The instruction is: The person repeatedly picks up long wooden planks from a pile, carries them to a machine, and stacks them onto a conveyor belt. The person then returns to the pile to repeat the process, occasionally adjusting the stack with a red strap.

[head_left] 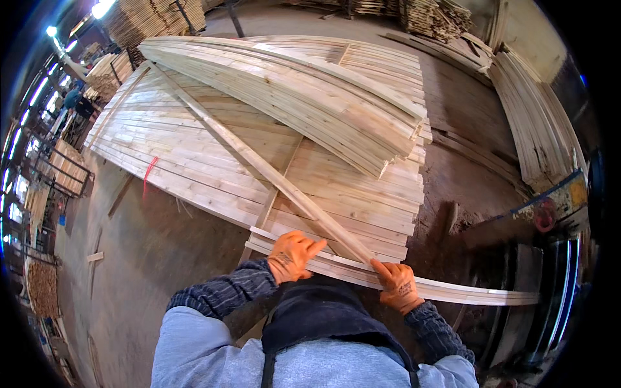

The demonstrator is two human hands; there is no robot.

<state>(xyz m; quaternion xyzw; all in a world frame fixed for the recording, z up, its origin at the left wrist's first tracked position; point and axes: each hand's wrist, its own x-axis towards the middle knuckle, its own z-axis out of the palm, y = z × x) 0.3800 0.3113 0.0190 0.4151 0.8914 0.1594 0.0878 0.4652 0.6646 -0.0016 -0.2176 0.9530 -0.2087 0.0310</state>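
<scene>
A long pale wooden strip [278, 178] lies slantwise over the pile, its near end at my right hand [399, 284]. This hand, in an orange glove, is closed around that end with the thumb and fingers at its tip. My left hand [294, 257], gloved the same way, hovers at the near edge by several narrow strips [466, 292] that run along my front to the right. Its fingers are partly stretched out to the right, and nothing shows in them. Beneath lies a wide layer of wooden boards [194, 145].
A stack of long boards [291, 90] rests on the far part of the layer. A red strap [150, 174] hangs at the left edge. More boards [533, 123] stand at the right, near a dark machine with a shiny roller [553, 304]. Far left, a person [79, 102] stands among lumber stacks.
</scene>
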